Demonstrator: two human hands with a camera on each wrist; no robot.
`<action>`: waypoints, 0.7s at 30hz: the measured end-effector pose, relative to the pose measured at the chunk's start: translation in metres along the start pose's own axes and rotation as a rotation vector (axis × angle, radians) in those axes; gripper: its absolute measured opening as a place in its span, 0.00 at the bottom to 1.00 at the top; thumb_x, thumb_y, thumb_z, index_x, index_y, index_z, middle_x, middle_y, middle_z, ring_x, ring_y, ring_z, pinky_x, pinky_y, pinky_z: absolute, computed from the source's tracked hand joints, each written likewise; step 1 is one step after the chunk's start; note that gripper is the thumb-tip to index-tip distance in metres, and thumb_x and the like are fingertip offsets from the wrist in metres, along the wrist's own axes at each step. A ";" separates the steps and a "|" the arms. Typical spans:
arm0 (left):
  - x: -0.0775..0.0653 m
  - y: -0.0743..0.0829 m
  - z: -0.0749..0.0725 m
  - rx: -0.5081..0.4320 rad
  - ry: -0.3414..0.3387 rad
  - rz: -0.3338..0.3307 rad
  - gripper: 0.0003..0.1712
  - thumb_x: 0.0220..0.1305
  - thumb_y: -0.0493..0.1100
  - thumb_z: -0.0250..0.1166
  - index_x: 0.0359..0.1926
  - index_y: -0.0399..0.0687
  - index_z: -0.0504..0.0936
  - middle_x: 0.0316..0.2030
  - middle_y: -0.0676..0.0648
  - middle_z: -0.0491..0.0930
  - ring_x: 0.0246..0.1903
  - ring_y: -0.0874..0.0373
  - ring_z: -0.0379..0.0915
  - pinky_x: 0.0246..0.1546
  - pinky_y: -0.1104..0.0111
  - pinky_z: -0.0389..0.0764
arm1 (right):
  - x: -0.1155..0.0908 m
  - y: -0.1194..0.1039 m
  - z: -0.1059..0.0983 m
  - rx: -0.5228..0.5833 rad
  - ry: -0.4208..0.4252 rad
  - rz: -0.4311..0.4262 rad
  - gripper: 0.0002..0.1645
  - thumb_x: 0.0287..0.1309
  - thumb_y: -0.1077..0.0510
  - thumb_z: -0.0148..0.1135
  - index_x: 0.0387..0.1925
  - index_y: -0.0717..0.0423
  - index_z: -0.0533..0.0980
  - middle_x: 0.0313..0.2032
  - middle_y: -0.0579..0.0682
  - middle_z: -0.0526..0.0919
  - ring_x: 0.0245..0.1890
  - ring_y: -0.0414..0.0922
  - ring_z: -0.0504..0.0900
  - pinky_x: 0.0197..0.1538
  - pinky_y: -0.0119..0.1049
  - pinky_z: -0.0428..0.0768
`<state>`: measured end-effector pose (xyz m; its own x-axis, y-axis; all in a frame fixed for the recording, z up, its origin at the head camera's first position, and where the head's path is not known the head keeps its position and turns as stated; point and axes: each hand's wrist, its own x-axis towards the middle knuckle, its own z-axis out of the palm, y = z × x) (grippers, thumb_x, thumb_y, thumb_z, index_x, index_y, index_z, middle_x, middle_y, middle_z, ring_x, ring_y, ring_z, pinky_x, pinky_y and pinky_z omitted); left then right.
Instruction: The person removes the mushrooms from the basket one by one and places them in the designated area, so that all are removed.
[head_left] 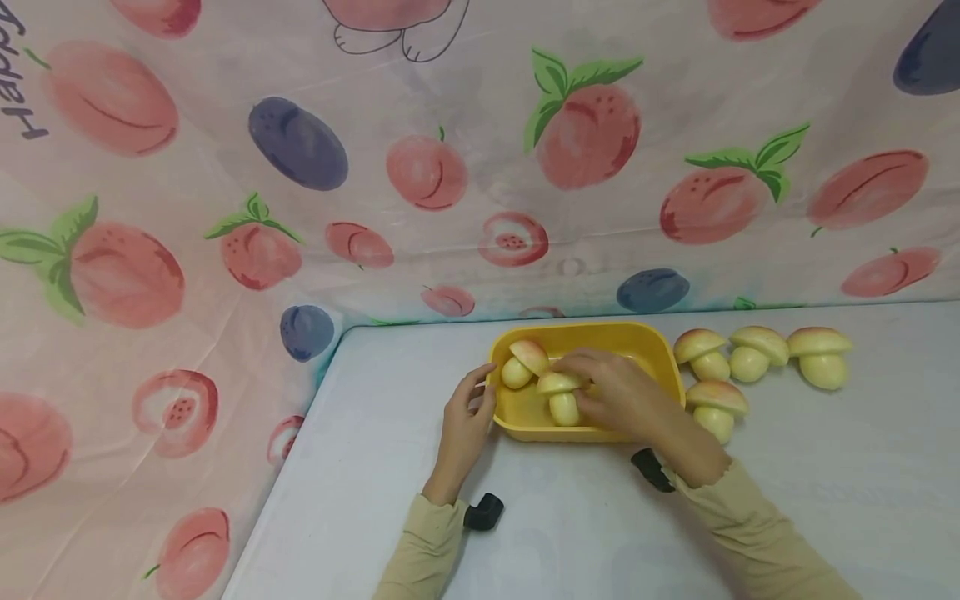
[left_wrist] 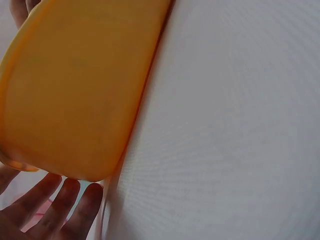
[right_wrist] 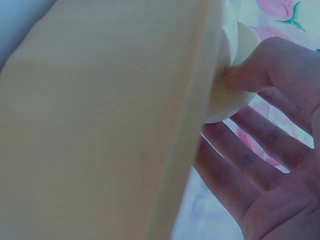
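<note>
A yellow plastic basin [head_left: 577, 434] stands on the white table. My right hand [head_left: 626, 396] reaches over its right part and pinches a pale yellow toy mushroom [head_left: 564, 408], stem downward, inside the basin. In the right wrist view, the thumb presses on that mushroom [right_wrist: 231, 107] behind the basin wall [right_wrist: 100, 125]. Another toy mushroom [head_left: 517, 372], with a reddish tinge on its cap, leans in the basin's left end. My left hand [head_left: 463, 429] rests its fingertips against the basin's left end, the fingers spread and fairly straight in the left wrist view.
Several more toy mushrooms stand to the right of the basin, one [head_left: 717, 408] close beside its right wall and another [head_left: 821, 357] farthest right. A fruit-print cloth [head_left: 480, 167] hangs behind and left of the table. Black wrist devices [head_left: 483, 512] show at both cuffs.
</note>
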<state>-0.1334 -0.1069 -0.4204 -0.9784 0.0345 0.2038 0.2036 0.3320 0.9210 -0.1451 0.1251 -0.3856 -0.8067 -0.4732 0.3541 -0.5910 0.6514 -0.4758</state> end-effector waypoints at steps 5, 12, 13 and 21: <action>0.000 0.000 0.000 0.003 -0.002 -0.011 0.19 0.74 0.33 0.54 0.63 0.37 0.75 0.62 0.40 0.75 0.54 0.41 0.76 0.49 0.57 0.80 | -0.005 0.003 -0.006 0.001 0.013 0.004 0.21 0.50 0.71 0.63 0.48 0.59 0.82 0.45 0.53 0.85 0.46 0.51 0.83 0.50 0.49 0.81; 0.000 0.001 0.000 -0.002 -0.005 -0.008 0.19 0.74 0.33 0.54 0.63 0.36 0.75 0.63 0.40 0.74 0.54 0.39 0.76 0.49 0.58 0.80 | -0.010 0.008 -0.014 0.016 -0.023 0.016 0.22 0.52 0.71 0.61 0.51 0.60 0.81 0.47 0.54 0.84 0.48 0.51 0.82 0.51 0.48 0.80; 0.001 0.000 0.000 -0.003 -0.005 -0.007 0.19 0.74 0.33 0.54 0.63 0.37 0.75 0.63 0.40 0.74 0.54 0.39 0.76 0.49 0.58 0.80 | -0.011 0.008 -0.015 0.012 -0.022 0.010 0.22 0.52 0.71 0.61 0.51 0.60 0.80 0.48 0.54 0.84 0.48 0.52 0.82 0.50 0.48 0.80; 0.001 -0.001 -0.001 -0.007 -0.007 -0.009 0.19 0.74 0.34 0.54 0.63 0.38 0.75 0.63 0.40 0.74 0.54 0.40 0.75 0.48 0.63 0.79 | -0.018 0.012 -0.023 -0.031 -0.010 -0.027 0.23 0.53 0.71 0.61 0.51 0.55 0.82 0.49 0.54 0.82 0.49 0.53 0.82 0.48 0.48 0.81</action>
<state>-0.1342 -0.1078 -0.4208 -0.9805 0.0384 0.1927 0.1946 0.3254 0.9253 -0.1379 0.1550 -0.3792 -0.7905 -0.4965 0.3586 -0.6122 0.6561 -0.4412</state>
